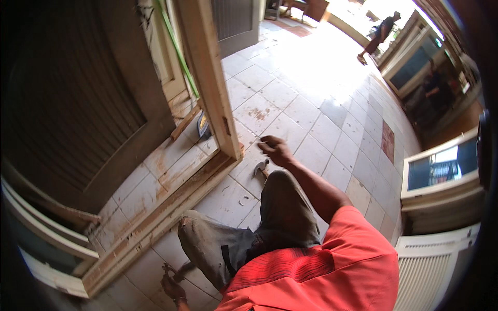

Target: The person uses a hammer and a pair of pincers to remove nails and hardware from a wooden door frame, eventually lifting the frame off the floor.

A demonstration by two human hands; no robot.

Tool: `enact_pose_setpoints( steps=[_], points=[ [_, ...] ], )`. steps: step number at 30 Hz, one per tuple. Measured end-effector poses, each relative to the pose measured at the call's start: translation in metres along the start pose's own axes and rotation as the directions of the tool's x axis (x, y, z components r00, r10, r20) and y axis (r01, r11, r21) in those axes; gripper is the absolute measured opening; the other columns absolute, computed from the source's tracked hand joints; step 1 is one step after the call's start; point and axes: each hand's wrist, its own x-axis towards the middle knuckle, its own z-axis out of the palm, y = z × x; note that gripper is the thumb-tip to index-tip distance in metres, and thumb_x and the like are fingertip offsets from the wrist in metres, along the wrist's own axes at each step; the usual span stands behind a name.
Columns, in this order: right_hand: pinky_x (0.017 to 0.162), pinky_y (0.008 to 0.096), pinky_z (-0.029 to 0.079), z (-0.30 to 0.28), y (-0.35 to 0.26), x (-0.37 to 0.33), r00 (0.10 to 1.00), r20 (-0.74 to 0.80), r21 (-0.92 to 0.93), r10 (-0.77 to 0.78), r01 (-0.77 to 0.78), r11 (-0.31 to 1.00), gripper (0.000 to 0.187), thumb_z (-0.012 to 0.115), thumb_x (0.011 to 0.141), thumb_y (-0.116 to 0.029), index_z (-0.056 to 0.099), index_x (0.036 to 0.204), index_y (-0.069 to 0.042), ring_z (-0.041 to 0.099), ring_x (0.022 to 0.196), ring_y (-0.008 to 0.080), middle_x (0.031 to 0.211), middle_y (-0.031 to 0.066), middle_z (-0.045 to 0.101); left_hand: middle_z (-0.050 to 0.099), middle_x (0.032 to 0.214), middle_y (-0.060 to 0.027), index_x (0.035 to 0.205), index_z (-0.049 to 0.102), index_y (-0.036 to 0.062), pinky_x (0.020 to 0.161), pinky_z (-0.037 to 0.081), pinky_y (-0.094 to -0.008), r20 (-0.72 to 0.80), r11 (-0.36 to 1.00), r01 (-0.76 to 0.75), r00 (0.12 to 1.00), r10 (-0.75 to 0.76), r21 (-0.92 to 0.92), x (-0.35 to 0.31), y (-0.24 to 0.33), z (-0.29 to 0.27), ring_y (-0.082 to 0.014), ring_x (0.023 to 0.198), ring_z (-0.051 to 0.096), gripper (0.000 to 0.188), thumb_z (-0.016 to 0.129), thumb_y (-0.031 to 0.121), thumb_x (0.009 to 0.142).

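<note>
My left hand (173, 288) is low at the left, beside my bent left knee and close to the tiles. Its fingers are bent around something small that I cannot make out; a dark, blade-like piece (184, 270) shows just beside them. My right hand (275, 149) hangs over the floor beyond my right knee, near the lower corner of a wooden door frame (228, 132). Its fingers are loosely bent, thumb apart, and nothing shows in them. A claw hammer (261, 168) lies on the tiles below that hand, its handle partly hidden by my knee.
A large dark ribbed door panel (88, 103) leans at the left, by a green strip (178, 49) and a wood piece (185, 123). Glazed window frames (441, 165) and a louvred shutter (423, 269) stand along the right. A person (383, 33) is at the far right.
</note>
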Motion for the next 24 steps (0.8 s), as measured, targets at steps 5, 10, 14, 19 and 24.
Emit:
enact_pose_setpoints(
  steps=[5, 10, 14, 19, 24],
  points=[
    [0.083, 0.0333, 0.052, 0.102, -0.065, -0.015, 0.89, 0.123, -0.147, -0.44, 0.455, 0.878, 0.036, 0.077, 0.083, -0.028, 0.068, 0.108, -0.003, 0.066, 0.091, 0.0223, 0.098, 0.0142, 0.07, 0.057, 0.104, -0.025, 0.115, 0.061, -0.0071, 0.086, 0.045, -0.0477, -0.213, 0.911, -0.412, 0.889, 0.405, 0.01, 0.119, 0.101, -0.022, -0.0393, 0.104, 0.053, 0.029, 0.056, 0.015, 0.097],
    [0.096, 0.0407, 0.049, 0.158, -0.137, -0.055, 0.77, 0.335, 0.038, -0.543, 0.565, 0.824, 0.072, 0.083, 0.073, -0.036, 0.053, 0.131, -0.006, 0.057, 0.117, 0.0324, 0.126, 0.0159, 0.057, 0.059, 0.11, -0.0201, 0.112, 0.063, -0.0068, 0.084, 0.047, -0.0417, -0.183, 0.88, -0.374, 0.925, 0.332, -0.294, 0.18, 0.252, -0.042, -0.0331, 0.096, 0.057, 0.027, 0.062, 0.013, 0.094],
    [0.109, 0.0504, 0.033, 0.16, -0.166, -0.075, 0.709, 0.322, -0.091, -0.628, 0.683, 0.725, 0.118, 0.092, 0.052, -0.034, 0.028, 0.148, -0.01, 0.039, 0.134, 0.0398, 0.145, 0.02, 0.038, 0.062, 0.088, -0.0103, 0.112, 0.064, -0.0035, 0.078, 0.048, -0.0365, -0.11, 0.664, -0.376, 0.907, 0.407, -0.647, 0.19, 0.348, -0.036, -0.0246, 0.086, 0.061, 0.024, 0.065, 0.007, 0.091],
    [0.107, 0.0496, 0.035, 0.168, -0.137, -0.08, 0.858, 0.378, -0.171, -0.348, 0.434, 0.885, 0.1, 0.083, 0.071, -0.03, 0.026, 0.15, -0.011, 0.039, 0.135, 0.0372, 0.146, 0.018, 0.039, 0.062, 0.087, -0.0027, 0.119, 0.062, 0.0001, 0.07, 0.048, -0.0273, 0.024, 0.445, -0.178, 0.911, 0.411, -0.878, 0.185, 0.423, -0.008, -0.0119, 0.078, 0.057, 0.03, 0.067, 0.006, 0.089],
    [0.09, 0.0401, 0.048, 0.199, -0.081, -0.081, 0.919, -0.142, -0.176, -0.368, 0.343, 0.923, 0.041, 0.06, 0.091, -0.018, 0.052, 0.129, -0.005, 0.057, 0.102, 0.0373, 0.116, 0.0195, 0.058, 0.064, 0.09, -0.0047, 0.13, 0.052, 0.0008, 0.08, 0.049, -0.0299, 0.128, 0.422, -0.066, 0.9, 0.416, -0.904, 0.22, 0.39, 0.035, -0.0151, 0.083, 0.06, 0.047, 0.071, 0.016, 0.09]
  ],
)
